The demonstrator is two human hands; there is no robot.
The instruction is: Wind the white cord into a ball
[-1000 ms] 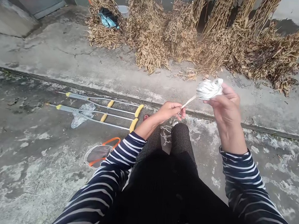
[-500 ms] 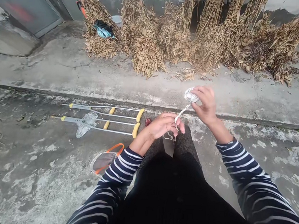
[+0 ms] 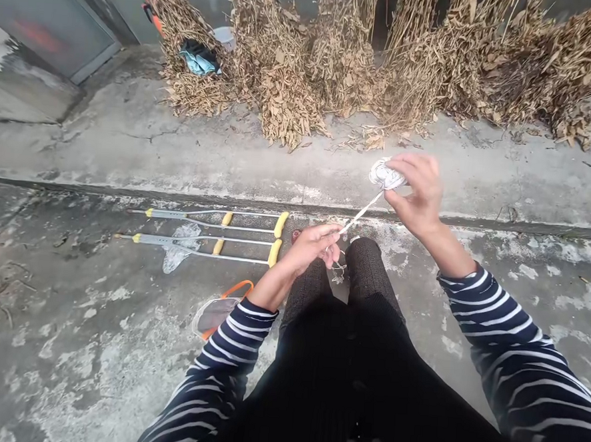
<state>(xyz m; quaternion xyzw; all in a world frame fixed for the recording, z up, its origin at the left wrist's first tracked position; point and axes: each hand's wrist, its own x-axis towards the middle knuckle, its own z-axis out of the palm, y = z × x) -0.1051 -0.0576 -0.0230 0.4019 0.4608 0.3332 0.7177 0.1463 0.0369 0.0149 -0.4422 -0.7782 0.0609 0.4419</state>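
Note:
I sit on a concrete floor with my legs stretched out in dark trousers. My right hand (image 3: 416, 192) is closed around a small ball of white twine (image 3: 386, 174), held up in front of me. A taut strand (image 3: 360, 215) runs down and left from the ball to my left hand (image 3: 314, 243), which pinches it just above my knees. A loose bit of the twine dangles under the left hand. Both sleeves are dark blue with white stripes.
Two metal crutches with yellow pads (image 3: 214, 233) lie on the floor to my left, beside a crumpled clear plastic bag (image 3: 179, 254). A sieve-like hoop with an orange rim (image 3: 217, 311) lies by my left elbow. Bundles of dry brown plants (image 3: 345, 64) lean against the far wall beyond a low step.
The right hand has lowered and turned the ball of twine, then lifted slightly; the left hand slid along the strand and stays pinched on it. The view tilted a little.

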